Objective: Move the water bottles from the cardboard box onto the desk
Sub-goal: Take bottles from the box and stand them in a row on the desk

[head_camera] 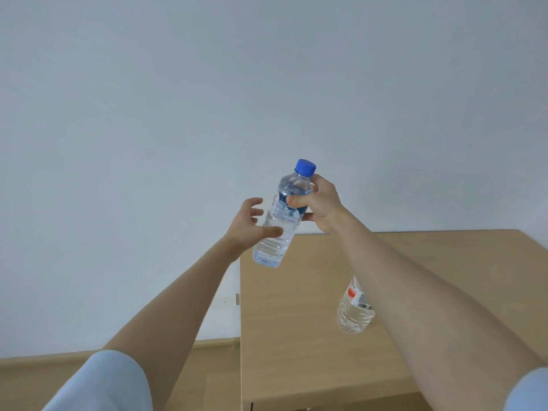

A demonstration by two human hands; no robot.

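Head view, looking forward and down along two bare forearms, each ending in a pale blue sleeve (100,384).

The right hand (321,206) grasps a clear water bottle (281,215) with a blue cap (304,167), fingers wrapped round its upper body just below the neck. The bottle is in the air, tilted with its cap leaning right, above the far left corner of the wooden desk (296,336). This looks like a carry on the way to setting it down.

The left hand (252,223) is unclenched. Its fingers are spread and loosely curled, and the thumb lies against the bottle's lower body, likely to steady the base. Both arms reach forward, nearly straight, and meet at the bottle.

A second bottle (355,307), clear with a white and red label, is toward the middle of the desk. The right forearm hides its top, so it may be standing or lying.

The cardboard box is out of view. A plain pale wall (207,84) fills the background.
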